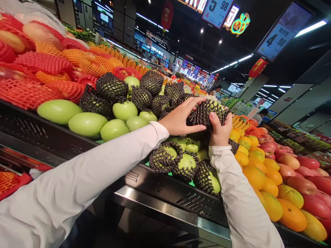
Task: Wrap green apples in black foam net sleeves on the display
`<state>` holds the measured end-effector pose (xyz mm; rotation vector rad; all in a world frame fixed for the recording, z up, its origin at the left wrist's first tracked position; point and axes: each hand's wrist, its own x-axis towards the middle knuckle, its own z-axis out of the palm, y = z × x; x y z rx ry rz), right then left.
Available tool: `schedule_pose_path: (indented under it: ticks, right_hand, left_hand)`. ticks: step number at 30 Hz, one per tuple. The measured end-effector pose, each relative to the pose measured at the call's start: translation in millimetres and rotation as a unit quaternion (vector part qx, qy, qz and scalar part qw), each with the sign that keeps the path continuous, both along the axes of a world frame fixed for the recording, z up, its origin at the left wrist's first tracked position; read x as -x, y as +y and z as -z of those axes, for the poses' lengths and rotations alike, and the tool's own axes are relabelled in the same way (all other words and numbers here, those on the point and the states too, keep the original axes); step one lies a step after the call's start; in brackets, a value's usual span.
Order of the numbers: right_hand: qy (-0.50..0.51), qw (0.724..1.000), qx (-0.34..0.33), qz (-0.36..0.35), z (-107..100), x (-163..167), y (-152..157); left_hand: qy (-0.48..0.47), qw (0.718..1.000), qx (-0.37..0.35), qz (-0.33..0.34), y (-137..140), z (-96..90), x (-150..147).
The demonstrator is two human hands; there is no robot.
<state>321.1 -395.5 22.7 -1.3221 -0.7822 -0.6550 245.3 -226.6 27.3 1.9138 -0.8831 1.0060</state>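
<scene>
One rectangular blue-white price sign (217,12) reads "5 98", a second hanging price sign (284,31) "4 98". The left hand (182,119) and right hand (221,130) together grasp a rounded green fruit in knobbly black netting (203,113), above smooth green fruit (88,124) in a slotted black plastic tray (165,186).

Loose, creased white fabric sleeves (88,179) end in narrow cuffs (160,131) just behind the bare left hand (179,117) and right hand (221,131).

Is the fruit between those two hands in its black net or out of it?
In: the black net wraps the side in view, and the green fruit shows through its holes. The far side is hidden.
</scene>
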Motion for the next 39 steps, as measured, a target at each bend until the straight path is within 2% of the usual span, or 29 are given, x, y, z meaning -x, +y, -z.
schedule_pose_path:
  ticks: [4,7,9,12,15,18,21,23,25,27,30,39]
  right_hand:
    - [-0.055,0.995,0.064,-0.054,1,5,-5]
    - [-0.110,0.984,0.130,-0.047,-2,15,-5]
    - [-0.129,0.983,0.130,-0.014,-5,19,-4]
    - [-0.167,0.980,0.108,0.006,-8,19,-4]
    - [-0.195,0.972,0.131,-0.006,-9,17,-5]
    - [-0.166,0.956,0.236,-0.046,-8,18,-6]
    - [-0.166,0.929,0.324,-0.062,-6,22,-6]
    - [-0.183,0.923,0.335,-0.053,-6,24,-7]
    - [-0.192,0.924,0.327,-0.044,-7,25,-8]
    - [-0.196,0.927,0.316,-0.034,-9,26,-8]
    - [-0.200,0.930,0.308,-0.019,-10,28,-9]
    - [-0.205,0.933,0.296,0.000,-10,28,-9]
  left_hand:
    - [0.031,0.998,0.020,0.055,-1,-3.0,3]
    - [0.073,0.990,0.046,0.111,0,-3.1,5]
    - [0.104,0.984,0.064,0.133,1,-3.5,6]
    - [0.111,0.985,0.050,0.124,1,-6.6,10]
    - [0.073,0.997,0.014,0.037,3,-9.8,22]
    - [0.024,0.991,0.008,-0.128,16,-6.8,46]
    - [-0.009,0.958,0.016,-0.287,37,6.8,84]
    - [0.012,0.927,0.009,-0.375,51,21.3,112]
    - [0.075,0.897,-0.032,-0.434,60,37.8,135]
    - [0.142,0.877,-0.081,-0.451,63,52.7,149]
    - [0.185,0.872,-0.098,-0.442,59,65.8,153]
    - [0.236,0.883,-0.093,-0.395,63,72.2,154]
